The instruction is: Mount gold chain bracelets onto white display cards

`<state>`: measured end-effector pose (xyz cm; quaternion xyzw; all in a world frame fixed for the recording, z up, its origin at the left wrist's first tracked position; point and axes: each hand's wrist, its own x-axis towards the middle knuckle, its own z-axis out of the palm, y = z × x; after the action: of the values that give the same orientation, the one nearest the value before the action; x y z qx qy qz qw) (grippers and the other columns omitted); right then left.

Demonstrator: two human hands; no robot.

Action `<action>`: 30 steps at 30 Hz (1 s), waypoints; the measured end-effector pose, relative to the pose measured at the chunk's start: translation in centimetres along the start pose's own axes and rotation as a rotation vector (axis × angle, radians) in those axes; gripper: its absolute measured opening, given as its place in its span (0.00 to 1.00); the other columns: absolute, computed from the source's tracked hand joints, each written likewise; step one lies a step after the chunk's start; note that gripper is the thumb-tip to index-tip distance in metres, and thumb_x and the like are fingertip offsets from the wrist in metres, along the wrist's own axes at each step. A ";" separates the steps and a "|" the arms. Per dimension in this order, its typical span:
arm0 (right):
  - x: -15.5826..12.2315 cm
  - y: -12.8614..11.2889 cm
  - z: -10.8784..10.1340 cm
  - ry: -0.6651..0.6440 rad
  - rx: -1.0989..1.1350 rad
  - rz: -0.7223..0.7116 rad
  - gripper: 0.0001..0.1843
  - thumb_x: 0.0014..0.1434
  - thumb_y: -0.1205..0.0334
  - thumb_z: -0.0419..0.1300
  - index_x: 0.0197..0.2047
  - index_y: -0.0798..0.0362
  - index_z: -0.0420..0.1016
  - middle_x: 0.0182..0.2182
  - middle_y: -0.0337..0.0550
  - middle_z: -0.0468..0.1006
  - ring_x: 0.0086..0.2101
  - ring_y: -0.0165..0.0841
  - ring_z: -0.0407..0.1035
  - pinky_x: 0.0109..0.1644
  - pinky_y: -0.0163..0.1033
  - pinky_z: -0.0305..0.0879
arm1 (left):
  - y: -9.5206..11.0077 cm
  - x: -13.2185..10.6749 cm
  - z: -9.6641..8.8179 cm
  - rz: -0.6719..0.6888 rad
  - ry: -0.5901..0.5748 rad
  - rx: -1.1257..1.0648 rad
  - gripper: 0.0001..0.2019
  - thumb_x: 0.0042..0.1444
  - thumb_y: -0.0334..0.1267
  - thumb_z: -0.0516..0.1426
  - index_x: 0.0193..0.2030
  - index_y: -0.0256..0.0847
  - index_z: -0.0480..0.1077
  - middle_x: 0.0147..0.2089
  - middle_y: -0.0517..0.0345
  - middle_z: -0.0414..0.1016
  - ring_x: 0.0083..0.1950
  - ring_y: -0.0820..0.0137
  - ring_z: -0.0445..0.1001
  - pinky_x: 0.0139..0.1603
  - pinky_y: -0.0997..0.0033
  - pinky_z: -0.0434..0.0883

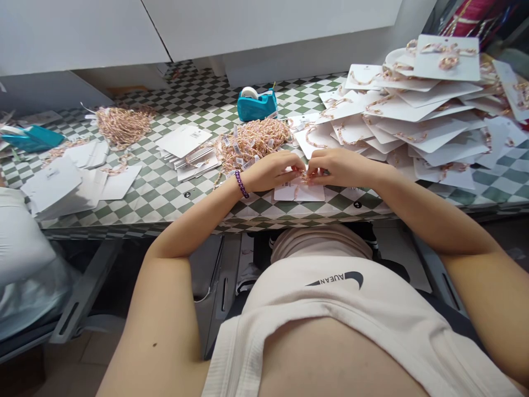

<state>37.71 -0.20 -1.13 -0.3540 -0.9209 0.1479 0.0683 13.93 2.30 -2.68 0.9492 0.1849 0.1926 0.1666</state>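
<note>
A white display card point(313, 193) lies near the table's front edge, under both of my hands. My left hand point(281, 170), with a purple bead bracelet on its wrist, pinches a thin rose-gold chain bracelet point(305, 176) over the card. From the other side my right hand point(333, 167) closes its fingertips on the same bracelet; the exact grip is partly hidden by the fingers. Just beyond my left hand is a heap of tagged rose-gold chains point(264, 135). To its left sits a stack of white cards point(185, 143).
A large pile of carded bracelets point(425, 118) spreads over the right side. A teal tape dispenser point(257, 105) stands at the back of the checkered table point(165, 207). Further left are another chain heap point(124, 125), loose cards point(53, 184), a second dispenser point(33, 138) and a seated person's sleeve point(20, 242).
</note>
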 end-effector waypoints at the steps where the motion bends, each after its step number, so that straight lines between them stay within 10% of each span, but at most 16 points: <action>1: 0.0 0.0 0.0 0.001 -0.005 0.000 0.12 0.64 0.55 0.61 0.42 0.55 0.79 0.38 0.46 0.73 0.34 0.31 0.63 0.38 0.34 0.55 | 0.0 0.0 0.1 0.000 0.014 -0.013 0.11 0.67 0.40 0.50 0.44 0.39 0.71 0.42 0.49 0.77 0.44 0.66 0.73 0.49 0.68 0.69; 8: -0.1 0.5 0.3 0.033 -0.008 -0.063 0.14 0.65 0.53 0.59 0.41 0.56 0.77 0.36 0.46 0.71 0.33 0.30 0.62 0.37 0.33 0.54 | 0.2 0.2 0.5 -0.084 0.024 -0.086 0.09 0.65 0.38 0.50 0.44 0.39 0.70 0.38 0.55 0.74 0.34 0.72 0.68 0.37 0.73 0.66; 19: -0.1 0.9 0.4 0.056 0.004 -0.100 0.18 0.67 0.49 0.57 0.41 0.56 0.77 0.35 0.45 0.70 0.32 0.29 0.61 0.37 0.33 0.53 | -0.2 0.3 0.7 0.002 0.073 -0.097 0.12 0.68 0.44 0.50 0.42 0.41 0.70 0.42 0.51 0.76 0.42 0.67 0.72 0.45 0.68 0.68; 30: 0.0 0.3 0.2 0.028 -0.006 -0.033 0.14 0.65 0.53 0.60 0.41 0.56 0.78 0.37 0.46 0.73 0.34 0.30 0.65 0.37 0.33 0.55 | 0.4 0.2 0.7 -0.275 0.101 0.080 0.12 0.64 0.45 0.54 0.45 0.37 0.69 0.34 0.55 0.77 0.33 0.68 0.72 0.33 0.71 0.64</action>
<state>37.87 -0.06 -1.39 -0.3410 -0.9261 0.1390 0.0824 14.51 1.84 -3.13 0.9100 0.3287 0.2079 0.1437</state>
